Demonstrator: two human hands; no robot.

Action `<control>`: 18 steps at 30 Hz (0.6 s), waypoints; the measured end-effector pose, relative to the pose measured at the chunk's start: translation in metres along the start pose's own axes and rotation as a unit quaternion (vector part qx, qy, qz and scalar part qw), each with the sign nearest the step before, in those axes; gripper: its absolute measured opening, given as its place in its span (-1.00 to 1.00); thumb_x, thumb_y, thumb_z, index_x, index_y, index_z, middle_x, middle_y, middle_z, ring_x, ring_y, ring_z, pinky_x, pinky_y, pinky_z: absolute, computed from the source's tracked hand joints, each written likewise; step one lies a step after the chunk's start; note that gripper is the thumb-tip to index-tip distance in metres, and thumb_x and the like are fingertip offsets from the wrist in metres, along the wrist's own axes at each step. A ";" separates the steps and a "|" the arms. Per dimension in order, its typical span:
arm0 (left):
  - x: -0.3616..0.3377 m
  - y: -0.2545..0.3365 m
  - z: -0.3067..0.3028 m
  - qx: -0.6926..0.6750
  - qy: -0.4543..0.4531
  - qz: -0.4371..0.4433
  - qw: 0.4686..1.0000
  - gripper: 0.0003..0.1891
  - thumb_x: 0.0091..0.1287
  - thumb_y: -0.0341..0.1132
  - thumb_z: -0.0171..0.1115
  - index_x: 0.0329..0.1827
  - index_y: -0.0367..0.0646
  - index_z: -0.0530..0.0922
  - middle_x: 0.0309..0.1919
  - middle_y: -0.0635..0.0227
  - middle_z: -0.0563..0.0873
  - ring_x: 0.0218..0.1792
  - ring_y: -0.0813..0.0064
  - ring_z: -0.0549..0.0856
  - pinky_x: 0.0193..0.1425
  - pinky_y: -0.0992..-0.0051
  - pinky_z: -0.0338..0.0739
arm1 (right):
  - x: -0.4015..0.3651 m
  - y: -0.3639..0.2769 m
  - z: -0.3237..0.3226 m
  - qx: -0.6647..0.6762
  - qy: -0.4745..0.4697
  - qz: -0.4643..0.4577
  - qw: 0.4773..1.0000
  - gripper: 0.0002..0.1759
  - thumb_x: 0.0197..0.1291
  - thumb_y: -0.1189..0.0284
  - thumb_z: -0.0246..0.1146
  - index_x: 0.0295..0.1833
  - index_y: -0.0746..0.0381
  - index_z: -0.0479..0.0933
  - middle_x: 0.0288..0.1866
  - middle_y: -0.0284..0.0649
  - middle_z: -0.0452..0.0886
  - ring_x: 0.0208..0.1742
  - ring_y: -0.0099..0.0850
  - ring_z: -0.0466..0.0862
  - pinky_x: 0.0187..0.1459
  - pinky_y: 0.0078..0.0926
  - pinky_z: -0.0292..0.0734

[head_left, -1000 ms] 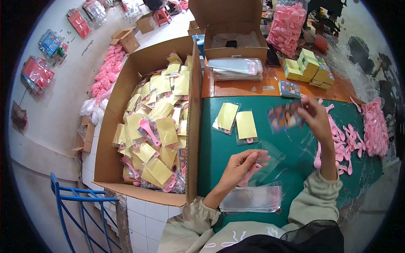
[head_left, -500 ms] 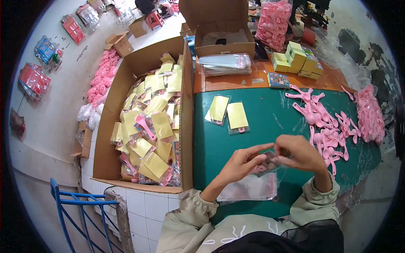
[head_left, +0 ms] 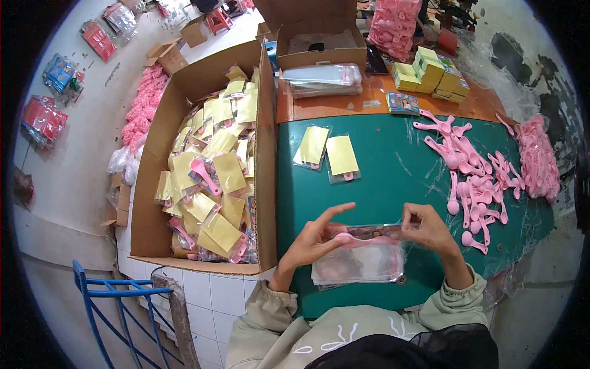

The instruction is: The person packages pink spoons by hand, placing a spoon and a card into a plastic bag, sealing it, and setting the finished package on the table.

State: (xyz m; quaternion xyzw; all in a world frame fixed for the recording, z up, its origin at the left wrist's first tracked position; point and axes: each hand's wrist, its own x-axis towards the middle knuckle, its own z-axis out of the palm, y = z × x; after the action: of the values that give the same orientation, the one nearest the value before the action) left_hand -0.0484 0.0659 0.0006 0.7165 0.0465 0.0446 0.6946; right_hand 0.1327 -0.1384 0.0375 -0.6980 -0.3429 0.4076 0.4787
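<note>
Between my two hands a clear plastic bag is stretched sideways, with a pink spoon and a printed card showing in it. My left hand grips the bag's left end, its thumb along the spoon's bowl and its index finger raised. At the other end, my right hand pinches the bag between thumb and fingers. Just below, a stack of clear bags lies on the green table top. Farther off are two filled packets with yellow backs.
Left of the table stands a large carton full of yellow-backed packets. Loose pink spoons are heaped at right beside a bagged bundle of spoons. Card stacks and a pile of plastic bags sit at the back.
My hands have moved apart, from close together to either end of the bag, which now stretches between them with the spoon visible. The whole view has shifted slightly.
</note>
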 end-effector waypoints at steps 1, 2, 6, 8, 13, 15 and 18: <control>-0.003 0.005 0.000 -0.022 0.003 -0.016 1.000 -0.29 0.23 -0.40 0.30 0.42 -0.14 0.12 -0.29 0.31 0.68 -0.28 0.68 0.61 -0.16 0.63 0.52 | -0.001 -0.001 0.004 0.044 -0.012 0.005 0.999 -0.79 -0.03 0.47 0.40 -0.49 0.29 0.49 -0.53 -0.39 0.50 -0.45 -0.69 0.44 -0.47 -0.65 0.29; -0.005 0.005 0.000 -0.028 0.011 -0.023 0.999 -0.28 0.23 -0.40 0.30 0.42 -0.13 0.11 -0.31 0.32 0.68 -0.27 0.69 0.61 -0.18 0.64 0.51 | -0.002 -0.003 0.006 0.087 -0.024 0.010 0.996 -0.78 -0.02 0.47 0.40 -0.51 0.28 0.48 -0.54 -0.42 0.49 -0.45 -0.71 0.42 -0.48 -0.67 0.27; -0.004 0.006 0.007 -0.084 0.013 -0.043 0.995 -0.24 0.24 -0.38 0.30 0.44 -0.10 0.06 -0.35 0.35 0.67 -0.27 0.70 0.61 -0.24 0.62 0.53 | -0.006 -0.009 0.005 0.034 -0.018 0.036 0.999 -0.79 -0.05 0.49 0.43 -0.49 0.26 0.49 -0.59 -0.47 0.44 -0.48 -0.71 0.42 -0.49 -0.73 0.25; -0.004 0.012 0.009 -0.049 -0.003 -0.057 0.997 -0.22 0.24 -0.38 0.29 0.46 -0.09 0.03 -0.33 0.30 0.67 -0.25 0.65 0.62 -0.24 0.58 0.55 | -0.007 -0.009 0.008 0.065 -0.007 0.026 0.998 -0.81 -0.06 0.49 0.43 -0.46 0.27 0.51 -0.61 -0.47 0.43 -0.49 -0.72 0.42 -0.50 -0.73 0.25; -0.003 0.003 0.028 0.172 0.158 0.037 0.972 -0.23 0.35 -0.27 0.15 0.49 0.00 -0.16 -0.15 0.04 0.64 -0.11 0.37 0.67 -0.13 0.44 0.61 | -0.004 -0.020 0.016 -0.124 0.126 -0.095 0.980 -0.77 -0.05 0.45 0.43 -0.33 0.32 0.55 -0.46 -0.29 0.54 -0.43 -0.56 0.56 -0.41 -0.64 0.41; -0.013 -0.003 0.034 -0.070 0.107 -0.047 0.991 -0.27 0.42 -0.16 -0.01 0.49 0.04 -0.25 -0.08 -0.02 0.61 -0.05 0.27 0.65 -0.07 0.40 0.60 | -0.005 -0.033 0.025 -0.163 0.098 -0.143 0.971 -0.70 -0.05 0.44 0.42 -0.21 0.30 0.54 -0.29 -0.20 0.55 -0.30 -0.45 0.59 -0.29 -0.56 0.47; -0.028 0.001 0.037 -0.194 0.047 -0.149 0.968 -0.35 0.49 -0.01 -0.30 0.48 0.08 -0.40 -0.02 -0.03 0.59 -0.01 0.23 0.64 0.02 0.33 0.57 | -0.006 -0.040 0.035 -0.196 -0.050 -0.190 0.961 -0.58 -0.04 0.42 0.40 -0.03 0.26 0.49 -0.05 -0.12 0.48 -0.06 -0.27 0.56 -0.09 -0.42 0.50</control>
State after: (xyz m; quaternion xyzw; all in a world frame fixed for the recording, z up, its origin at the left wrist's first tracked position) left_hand -0.0714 0.0259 0.0003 0.5499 0.1757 -0.0179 0.8163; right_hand 0.0951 -0.1181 0.0693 -0.6789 -0.5657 0.2685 0.3833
